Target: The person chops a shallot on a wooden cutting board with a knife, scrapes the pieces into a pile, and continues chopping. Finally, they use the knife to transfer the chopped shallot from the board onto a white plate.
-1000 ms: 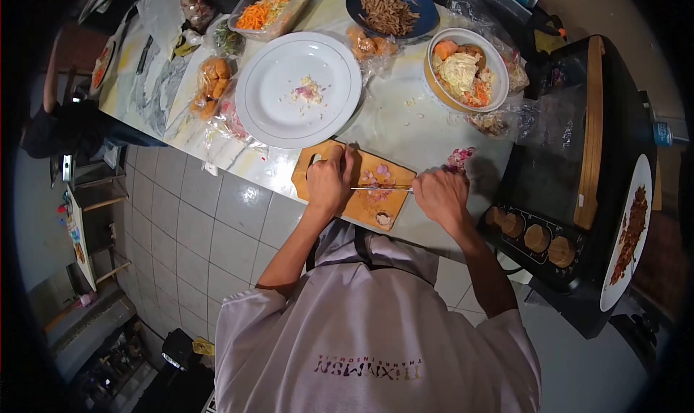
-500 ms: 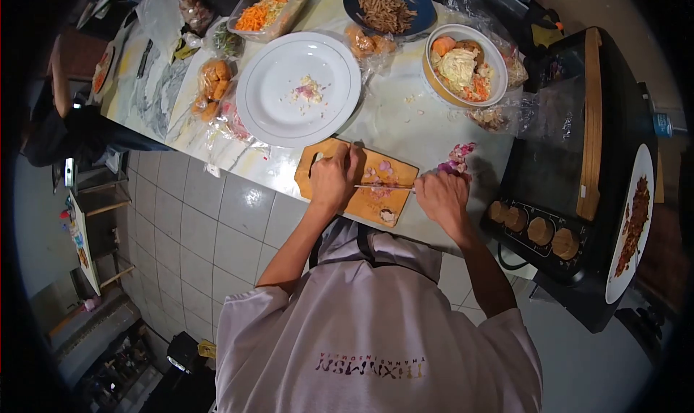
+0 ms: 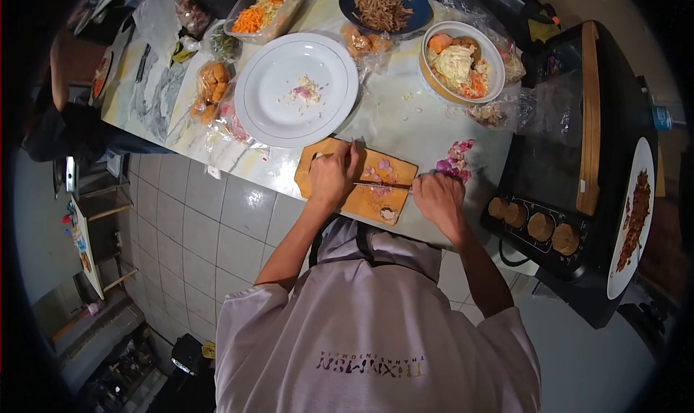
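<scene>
A wooden cutting board (image 3: 397, 169) lies at the table's near edge, with chopped shallot pieces (image 3: 382, 172) on it. Across the board runs a knife (image 3: 383, 187); its handle is in my right hand (image 3: 438, 196), closed at the board's right end. My left hand (image 3: 333, 174) is on the board's left part at the blade's tip end, fingers bent; what they press on is hidden. Reddish-purple shallot peels (image 3: 457, 160) lie beyond my right hand. Behind the board, a large white plate (image 3: 267, 88) holds a small heap of chopped bits (image 3: 306, 91).
Along the back stand a tub of shredded vegetables (image 3: 264, 12), a blue plate of brown strips (image 3: 379, 10) and a white bowl (image 3: 463, 62). A black oven (image 3: 549, 153) stands right, with a white oval plate (image 3: 636, 218) on it. Another person's arm (image 3: 59, 73) shows far left.
My right hand and the knife handle have shifted slightly left. The left hand stays at nearly the same spot on the board.
</scene>
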### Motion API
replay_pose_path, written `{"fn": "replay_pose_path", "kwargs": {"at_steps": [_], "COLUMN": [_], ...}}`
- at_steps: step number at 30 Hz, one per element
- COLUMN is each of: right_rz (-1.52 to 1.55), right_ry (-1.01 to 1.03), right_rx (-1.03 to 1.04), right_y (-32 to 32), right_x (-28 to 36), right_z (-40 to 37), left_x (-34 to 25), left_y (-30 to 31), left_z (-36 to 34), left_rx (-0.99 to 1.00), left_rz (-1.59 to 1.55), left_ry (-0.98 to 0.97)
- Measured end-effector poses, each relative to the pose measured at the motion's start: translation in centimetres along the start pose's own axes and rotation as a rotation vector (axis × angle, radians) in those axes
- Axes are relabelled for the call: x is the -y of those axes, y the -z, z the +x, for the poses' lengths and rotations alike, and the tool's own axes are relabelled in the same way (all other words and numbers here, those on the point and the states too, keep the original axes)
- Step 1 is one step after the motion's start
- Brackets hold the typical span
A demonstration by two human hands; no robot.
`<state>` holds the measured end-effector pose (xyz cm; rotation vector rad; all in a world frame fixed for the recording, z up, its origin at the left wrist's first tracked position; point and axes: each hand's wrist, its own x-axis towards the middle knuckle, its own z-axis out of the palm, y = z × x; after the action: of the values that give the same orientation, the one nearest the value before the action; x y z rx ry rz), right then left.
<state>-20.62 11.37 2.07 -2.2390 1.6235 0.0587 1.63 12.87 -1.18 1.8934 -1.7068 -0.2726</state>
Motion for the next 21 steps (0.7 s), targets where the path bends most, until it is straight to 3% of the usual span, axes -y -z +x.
{"fn": "replay_pose_path", "kwargs": {"at_steps": [3, 9, 11, 21], "right_rz": [-0.01, -0.027, -0.047, -0.03], "right_ry": [-0.002, 0.039, 0.05, 0.094], "right_rx": [0.009, -0.043, -0.032, -0.069], "right_y": [1.1, 1.3, 1.2, 0.8], "right_x": [0.6, 0.6, 0.3, -0.5], "right_z": [0.3, 0.3, 0.6, 1.5], "left_x": [0.1, 0.7, 0.6, -0.2], "left_y": [0.3, -0.3, -0.3, -0.4], "left_z": [-0.3, -0.3, -0.6, -0.2], "left_rx": [0.039, -0.028, -0.027, -0.031], "left_rz": [-0.045, -0.041, -0.085, -0.034], "left_ry": [0.115, -0.005, 0.074, 0.067]}}
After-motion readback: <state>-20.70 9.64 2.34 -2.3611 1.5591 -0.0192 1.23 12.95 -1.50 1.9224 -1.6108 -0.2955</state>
